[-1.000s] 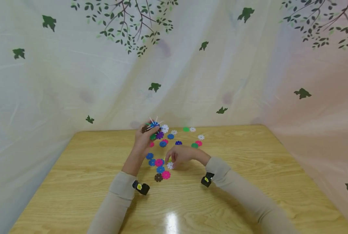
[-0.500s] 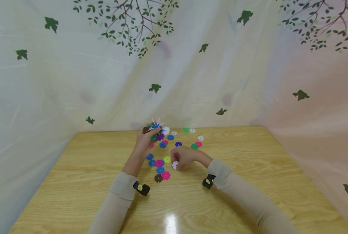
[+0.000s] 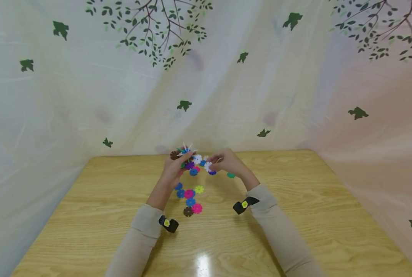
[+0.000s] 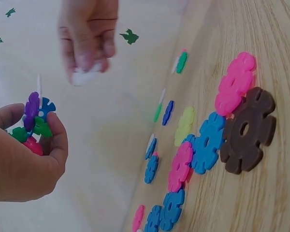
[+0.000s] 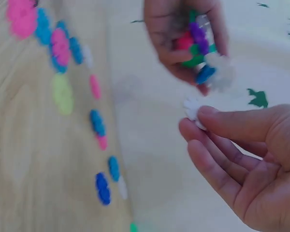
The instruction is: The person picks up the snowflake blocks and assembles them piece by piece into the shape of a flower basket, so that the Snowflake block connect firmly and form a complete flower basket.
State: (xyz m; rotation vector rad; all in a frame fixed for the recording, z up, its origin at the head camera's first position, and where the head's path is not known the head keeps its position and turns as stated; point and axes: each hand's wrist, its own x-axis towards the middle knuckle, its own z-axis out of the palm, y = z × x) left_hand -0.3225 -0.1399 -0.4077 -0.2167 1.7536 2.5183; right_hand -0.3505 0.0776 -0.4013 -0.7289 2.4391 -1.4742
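Disc cluster: one, left hand gripping; right hand pinching one white disc.

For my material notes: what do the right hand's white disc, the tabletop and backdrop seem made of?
White disc: probably plastic, from its even colour and notched rim; blur leaves the finish unclear.
Tabletop: wood or wood-look laminate, glossy, by its grain and bright reflection.
Backdrop: likely printed fabric, dull, given soft folds; perhaps plastic sheeting.
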